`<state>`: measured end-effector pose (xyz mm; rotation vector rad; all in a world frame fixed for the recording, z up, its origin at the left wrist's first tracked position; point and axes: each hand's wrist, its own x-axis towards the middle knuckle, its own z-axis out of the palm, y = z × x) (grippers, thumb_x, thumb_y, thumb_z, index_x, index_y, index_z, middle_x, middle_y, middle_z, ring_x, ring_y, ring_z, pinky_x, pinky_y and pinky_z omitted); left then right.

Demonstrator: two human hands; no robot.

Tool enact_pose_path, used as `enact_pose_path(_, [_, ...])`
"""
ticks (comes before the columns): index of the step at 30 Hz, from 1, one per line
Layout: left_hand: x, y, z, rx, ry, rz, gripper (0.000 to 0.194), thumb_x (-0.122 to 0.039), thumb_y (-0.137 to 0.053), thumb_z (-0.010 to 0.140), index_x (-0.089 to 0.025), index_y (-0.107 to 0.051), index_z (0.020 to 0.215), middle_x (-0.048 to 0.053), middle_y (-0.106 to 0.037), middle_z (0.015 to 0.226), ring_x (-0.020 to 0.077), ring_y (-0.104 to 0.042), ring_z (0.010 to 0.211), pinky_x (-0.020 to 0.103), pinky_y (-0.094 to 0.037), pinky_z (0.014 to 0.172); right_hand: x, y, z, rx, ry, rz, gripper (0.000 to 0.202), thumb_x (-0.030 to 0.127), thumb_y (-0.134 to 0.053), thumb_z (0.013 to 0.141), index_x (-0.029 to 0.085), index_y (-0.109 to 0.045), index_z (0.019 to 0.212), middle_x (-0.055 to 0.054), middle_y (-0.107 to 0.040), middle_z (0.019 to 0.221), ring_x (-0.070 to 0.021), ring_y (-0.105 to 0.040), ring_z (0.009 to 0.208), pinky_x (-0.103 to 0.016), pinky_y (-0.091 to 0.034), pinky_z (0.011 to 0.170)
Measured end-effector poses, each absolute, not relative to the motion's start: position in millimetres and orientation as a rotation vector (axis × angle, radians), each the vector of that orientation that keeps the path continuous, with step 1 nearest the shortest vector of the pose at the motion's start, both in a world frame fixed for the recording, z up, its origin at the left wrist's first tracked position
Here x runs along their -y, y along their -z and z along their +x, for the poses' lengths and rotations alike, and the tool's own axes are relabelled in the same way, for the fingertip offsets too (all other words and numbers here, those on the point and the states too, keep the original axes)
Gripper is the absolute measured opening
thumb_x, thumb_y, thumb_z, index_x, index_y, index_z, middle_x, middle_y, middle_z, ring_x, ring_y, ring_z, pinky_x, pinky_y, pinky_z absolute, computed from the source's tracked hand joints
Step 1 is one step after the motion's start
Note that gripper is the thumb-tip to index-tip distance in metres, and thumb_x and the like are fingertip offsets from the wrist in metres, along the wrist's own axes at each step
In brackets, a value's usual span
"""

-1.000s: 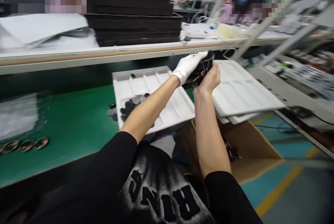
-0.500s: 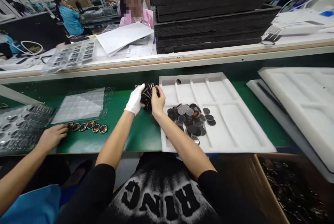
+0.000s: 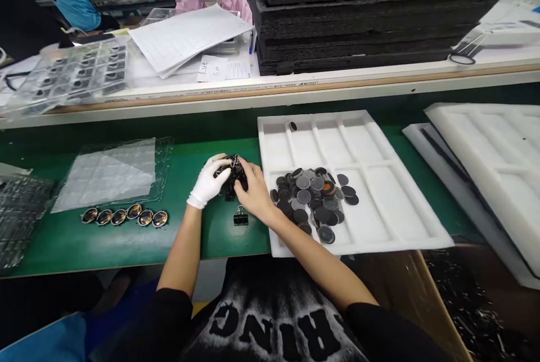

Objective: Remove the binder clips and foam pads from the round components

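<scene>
My left hand point(image 3: 207, 183), in a white glove, curls around one side of a bunch of black binder clips point(image 3: 231, 175) low over the green table. Bare, my right hand point(image 3: 255, 191) cups the other side of the bunch with bent fingers, covering part of it. One binder clip point(image 3: 241, 217) lies apart on the table, just in front of my hands. To the right, a heap of dark and clear round discs point(image 3: 314, 199) rests in a white foam tray point(image 3: 392, 204), close to my right forearm.
Several round, gold-and-black pieces point(image 3: 118, 216) form a row at the left, before clear plastic trays point(image 3: 113, 173). Stacked plastic trays point(image 3: 21, 218) stand far left. More foam trays point(image 3: 498, 176) lean at the right, above a box of binder clips point(image 3: 476, 311). A shelf edge point(image 3: 202, 96) runs behind.
My hands have lowered the bunch of binder clips toward the table, and a single clip now lies loose. The neighbour's hand at the left has gone from view. My view has tilted down.
</scene>
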<state>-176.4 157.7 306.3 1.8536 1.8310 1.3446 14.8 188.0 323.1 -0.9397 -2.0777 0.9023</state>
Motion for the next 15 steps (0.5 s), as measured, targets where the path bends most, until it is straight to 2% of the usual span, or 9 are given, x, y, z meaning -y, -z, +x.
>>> enact_pose_path(2, [-155, -308, -178, -1.821, -1.364, 1.876, 0.039, -0.051, -0.051, 0.102, -0.023, -0.074, 0.115, 0.011, -0.068, 0.134, 0.0260, -0.061, 0.132, 0.049, -0.046, 0.119, -184, -325, 18, 2.189, -0.850, -0.943, 0.063, 0.025, -0.050, 0.097, 0.013, -0.043, 0.159, -0.021, -0.051, 0.148, -0.0327, -0.049, 0.141, -0.055, -0.041, 0.120])
enact_pose_path(4, [-155, -307, -179, -1.818, -1.436, 1.849, 0.042, -0.047, -0.042, 0.106, -0.023, -0.070, 0.124, 0.010, -0.069, 0.133, 0.0232, -0.065, 0.126, 0.046, -0.048, 0.117, -181, -329, 23, 2.278, -0.768, -0.940, 0.060, 0.025, -0.047, 0.099, 0.013, -0.045, 0.157, -0.021, -0.052, 0.149, -0.0330, -0.048, 0.142, -0.054, -0.043, 0.119])
enact_pose_path(6, [-159, -303, -179, -1.850, -1.488, 1.827, 0.047, -0.046, -0.037, 0.107, -0.022, -0.062, 0.140, 0.011, -0.063, 0.143, 0.0227, -0.064, 0.129, 0.045, -0.048, 0.117, -176, -334, 32, 2.356, -0.655, -0.921, 0.056, 0.024, -0.042, 0.102, 0.015, -0.046, 0.157, -0.019, -0.053, 0.151, -0.0312, -0.047, 0.144, -0.051, -0.044, 0.119])
enact_pose_path(8, [-165, -299, -177, -1.909, -1.439, 1.865, 0.051, -0.046, -0.037, 0.107, -0.021, -0.059, 0.144, 0.013, -0.056, 0.152, 0.0253, -0.057, 0.139, 0.048, -0.043, 0.122, -165, -336, 43, 2.444, -0.502, -0.913, 0.055, 0.027, -0.039, 0.104, 0.017, -0.046, 0.158, -0.019, -0.051, 0.155, -0.0326, -0.042, 0.149, -0.054, -0.041, 0.120])
enact_pose_path(10, [-171, -295, -173, -1.969, -1.329, 1.935, 0.048, -0.047, -0.041, 0.105, -0.021, -0.067, 0.135, 0.012, -0.058, 0.151, 0.0282, -0.051, 0.145, 0.051, -0.038, 0.125, -149, -332, 54, 2.525, -0.343, -0.925, 0.058, 0.039, -0.044, 0.105, 0.021, -0.044, 0.160, -0.021, -0.043, 0.162, -0.0397, -0.034, 0.154, -0.067, -0.033, 0.121])
enact_pose_path(12, [-176, -292, -166, -1.989, -1.271, 1.962, 0.043, -0.046, -0.044, 0.103, -0.024, -0.074, 0.123, 0.010, -0.063, 0.145, 0.0283, -0.054, 0.141, 0.051, -0.040, 0.123, -131, -322, 62, 2.564, -0.240, -0.968, 0.071, 0.051, -0.053, 0.101, 0.023, -0.038, 0.163, -0.023, -0.032, 0.169, -0.0465, -0.023, 0.157, -0.076, -0.023, 0.120])
enact_pose_path(15, [-181, -291, -154, -1.948, -1.354, 1.913, 0.041, -0.043, -0.043, 0.103, -0.024, -0.078, 0.112, 0.009, -0.068, 0.137, 0.0263, -0.061, 0.132, 0.048, -0.045, 0.118, -114, -303, 63, 2.574, -0.192, -1.041, 0.074, 0.049, -0.053, 0.102, 0.021, -0.032, 0.166, -0.024, -0.023, 0.171, -0.0462, -0.021, 0.159, -0.074, -0.022, 0.121])
